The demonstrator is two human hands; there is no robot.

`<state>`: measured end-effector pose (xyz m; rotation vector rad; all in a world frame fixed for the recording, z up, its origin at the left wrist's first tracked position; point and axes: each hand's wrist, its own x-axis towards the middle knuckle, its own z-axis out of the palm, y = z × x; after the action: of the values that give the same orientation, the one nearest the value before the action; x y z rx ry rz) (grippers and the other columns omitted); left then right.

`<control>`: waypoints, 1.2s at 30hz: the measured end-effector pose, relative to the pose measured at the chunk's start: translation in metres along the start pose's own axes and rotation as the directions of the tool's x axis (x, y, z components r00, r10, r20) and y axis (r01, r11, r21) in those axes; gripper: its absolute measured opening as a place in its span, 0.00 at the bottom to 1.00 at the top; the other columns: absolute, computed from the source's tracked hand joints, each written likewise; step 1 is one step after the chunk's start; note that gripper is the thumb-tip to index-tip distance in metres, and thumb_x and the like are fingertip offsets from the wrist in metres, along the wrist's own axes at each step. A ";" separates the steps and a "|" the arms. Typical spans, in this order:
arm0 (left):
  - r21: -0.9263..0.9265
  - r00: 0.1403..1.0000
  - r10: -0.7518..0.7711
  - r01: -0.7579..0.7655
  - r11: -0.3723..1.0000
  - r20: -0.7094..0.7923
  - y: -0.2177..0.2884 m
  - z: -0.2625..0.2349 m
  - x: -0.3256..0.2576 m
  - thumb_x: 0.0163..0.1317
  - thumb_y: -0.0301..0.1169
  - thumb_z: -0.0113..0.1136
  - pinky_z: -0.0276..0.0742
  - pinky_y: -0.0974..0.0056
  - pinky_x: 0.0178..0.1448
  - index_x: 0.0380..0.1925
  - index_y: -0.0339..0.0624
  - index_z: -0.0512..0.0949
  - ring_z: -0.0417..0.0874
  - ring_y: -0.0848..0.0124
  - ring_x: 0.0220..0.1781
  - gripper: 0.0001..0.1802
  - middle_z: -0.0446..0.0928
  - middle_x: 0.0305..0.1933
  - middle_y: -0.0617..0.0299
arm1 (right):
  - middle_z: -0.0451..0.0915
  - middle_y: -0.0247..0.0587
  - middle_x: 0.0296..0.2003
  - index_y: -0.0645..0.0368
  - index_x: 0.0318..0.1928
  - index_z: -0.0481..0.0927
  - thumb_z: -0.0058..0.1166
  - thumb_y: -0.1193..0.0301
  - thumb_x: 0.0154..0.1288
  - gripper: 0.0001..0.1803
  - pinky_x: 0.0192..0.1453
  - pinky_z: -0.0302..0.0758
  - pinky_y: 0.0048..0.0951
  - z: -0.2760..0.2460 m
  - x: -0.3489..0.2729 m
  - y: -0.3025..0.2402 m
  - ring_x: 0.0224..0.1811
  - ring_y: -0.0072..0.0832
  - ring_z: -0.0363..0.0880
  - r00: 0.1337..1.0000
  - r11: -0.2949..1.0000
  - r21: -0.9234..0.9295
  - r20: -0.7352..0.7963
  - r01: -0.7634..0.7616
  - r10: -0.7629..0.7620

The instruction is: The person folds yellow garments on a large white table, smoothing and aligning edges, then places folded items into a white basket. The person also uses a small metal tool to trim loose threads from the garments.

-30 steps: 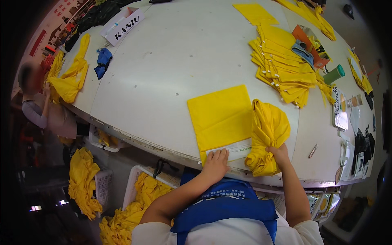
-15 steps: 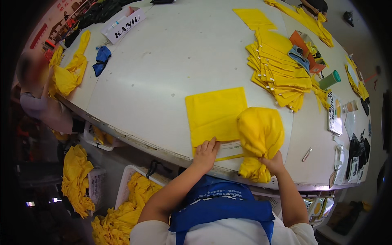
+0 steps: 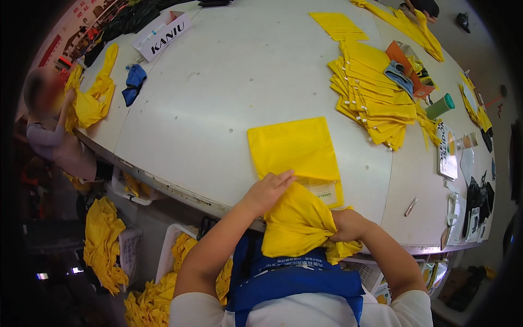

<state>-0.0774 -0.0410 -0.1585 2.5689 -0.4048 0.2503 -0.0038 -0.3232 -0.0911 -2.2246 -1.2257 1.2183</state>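
Observation:
A flat, squared yellow cloth piece (image 3: 291, 147) lies on the table in front of me. At its near edge a white printed card (image 3: 326, 193) shows between yellow layers. A bunched yellow cloth (image 3: 297, 220) hangs over the table edge against my apron, its upper part against the flat piece's near edge. My right hand (image 3: 348, 224) is closed around the gathered end of that bunch, with a loose tail below the fist. My left hand (image 3: 269, 191) rests over the flat piece's near edge and the bunch's top, its fingers stretched to the right; the thumb is mostly hidden.
Stacked yellow pieces (image 3: 373, 92) lie beyond to the right, beside an orange box (image 3: 414, 76) and green cylinder (image 3: 440, 106). A small cutter (image 3: 411, 207) lies at right. Baskets of yellow cloth (image 3: 155, 294) stand below left. A co-worker (image 3: 54, 131) handles yellow cloth at far left.
My right hand has pulled the bunch down and left, from beside the flat piece to the table edge. My left hand has shifted slightly up. The flat piece has turned a little.

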 end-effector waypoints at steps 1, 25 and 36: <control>-0.026 0.997 0.063 -0.062 0.998 0.032 0.001 -0.004 0.003 0.56 0.24 0.53 0.77 0.61 0.50 0.59 0.48 0.71 0.75 0.58 0.48 0.27 0.72 0.58 0.61 | 0.81 0.51 0.43 0.55 0.49 0.76 0.63 0.61 0.43 0.29 0.49 0.76 0.40 0.005 0.005 0.008 0.43 0.50 0.79 0.999 0.999 0.003 0.006 -0.032 0.032; 0.043 0.969 -0.236 0.239 0.970 -0.067 0.071 -0.009 0.074 0.53 0.27 0.56 0.77 0.56 0.42 0.42 0.39 0.73 0.77 0.55 0.42 0.14 0.72 0.38 0.53 | 0.73 0.57 0.54 0.59 0.68 0.54 0.64 0.63 0.45 0.49 0.53 0.76 0.42 0.005 0.029 -0.038 0.49 0.52 0.77 0.846 0.881 0.202 -0.255 -0.427 0.468; -0.337 0.984 0.180 -0.167 0.927 0.008 0.112 -0.005 0.070 0.54 0.25 0.53 0.74 0.57 0.43 0.32 0.43 0.75 0.76 0.56 0.38 0.05 0.74 0.34 0.55 | 0.79 0.56 0.46 0.61 0.59 0.65 0.61 0.62 0.47 0.38 0.41 0.78 0.44 0.024 0.035 0.011 0.38 0.48 0.81 0.899 0.917 -0.185 -0.338 -0.354 0.279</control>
<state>-0.0497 -0.1466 -0.0845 2.2081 -0.6341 0.1773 -0.0080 -0.3043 -0.1303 -2.7562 -0.9531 0.8079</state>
